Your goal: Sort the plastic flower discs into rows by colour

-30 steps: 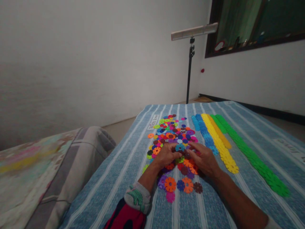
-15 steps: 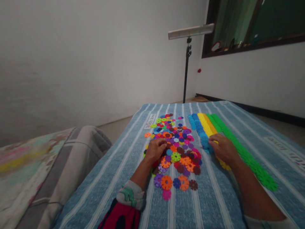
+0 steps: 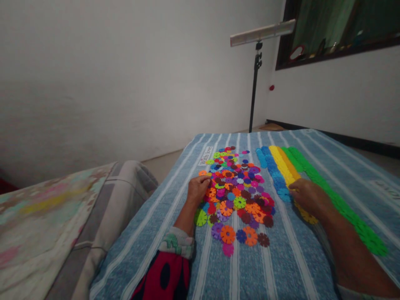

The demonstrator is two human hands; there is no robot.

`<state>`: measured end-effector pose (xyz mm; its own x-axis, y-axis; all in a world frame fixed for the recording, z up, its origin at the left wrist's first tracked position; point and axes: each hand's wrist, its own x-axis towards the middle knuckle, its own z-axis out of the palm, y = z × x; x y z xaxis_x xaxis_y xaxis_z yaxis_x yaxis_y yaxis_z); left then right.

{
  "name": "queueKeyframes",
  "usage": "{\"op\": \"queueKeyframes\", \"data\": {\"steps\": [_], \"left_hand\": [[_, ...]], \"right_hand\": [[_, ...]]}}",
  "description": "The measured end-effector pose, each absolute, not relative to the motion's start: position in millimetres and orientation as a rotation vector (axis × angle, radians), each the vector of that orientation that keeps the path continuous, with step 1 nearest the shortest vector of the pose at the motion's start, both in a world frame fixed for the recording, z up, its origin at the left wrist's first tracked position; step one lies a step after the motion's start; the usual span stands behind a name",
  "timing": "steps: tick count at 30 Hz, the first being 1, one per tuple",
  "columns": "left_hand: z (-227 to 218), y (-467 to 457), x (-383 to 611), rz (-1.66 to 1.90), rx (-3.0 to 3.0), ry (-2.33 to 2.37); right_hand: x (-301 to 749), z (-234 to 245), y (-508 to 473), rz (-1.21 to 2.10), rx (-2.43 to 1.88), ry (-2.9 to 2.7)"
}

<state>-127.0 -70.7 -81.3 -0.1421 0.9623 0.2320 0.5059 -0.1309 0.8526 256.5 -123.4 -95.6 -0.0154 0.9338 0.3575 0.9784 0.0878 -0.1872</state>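
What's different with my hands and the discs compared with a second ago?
Your right hand moved right, from the pile to the near end of the blue row. Your left hand drew left to the pile's left edge. The blue disc between them is gone from there; where it went is unclear. The green row and the orange discs nearest you stayed put.

Work surface: flat top draped in blue fabric cloth with white stripes (image 3: pixel 250 275), "With love" label print (image 3: pixel 206 155) at far left. Left-centre: mixed-colour heap of flat, round, notched plastic discs (image 3: pixel 239 202), loosely overlapping. Few at its near end: orange (image 3: pixel 228 234), magenta (image 3: pixel 228 249), brown disc (image 3: pixel 263 239). Right of heap, overlapped lengthwise rows: short light-blue (image 3: pixel 261 158), darker blue (image 3: pixel 275 173), yellow (image 3: pixel 281 166), orange-yellow (image 3: pixel 286 164), short green (image 3: pixel 295 161), long green row (image 3: pixel 328 187) outermost. Yellow row partly hidden.
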Motion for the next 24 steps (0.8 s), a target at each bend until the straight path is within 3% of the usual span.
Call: {"op": "queueKeyframes", "data": {"steps": [7,12,19,24], "left_hand": [[-83,-67,-141,1.235,1.538,1.787],[-79,-69,-152,1.109,1.639,1.816],[-62,-82,-145,0.783,1.889,1.499],[-52,-88,-137,0.757,1.966,1.533]], "right_hand": [[213,-88,-130,-0.217,-1.638,-1.996],[161,-83,-146,0.048,-1.352,-2.200],[137,-97,-156,0.079,-1.349,-2.299],[132,-98,-158,0.035,-1.341,-2.342]]}}
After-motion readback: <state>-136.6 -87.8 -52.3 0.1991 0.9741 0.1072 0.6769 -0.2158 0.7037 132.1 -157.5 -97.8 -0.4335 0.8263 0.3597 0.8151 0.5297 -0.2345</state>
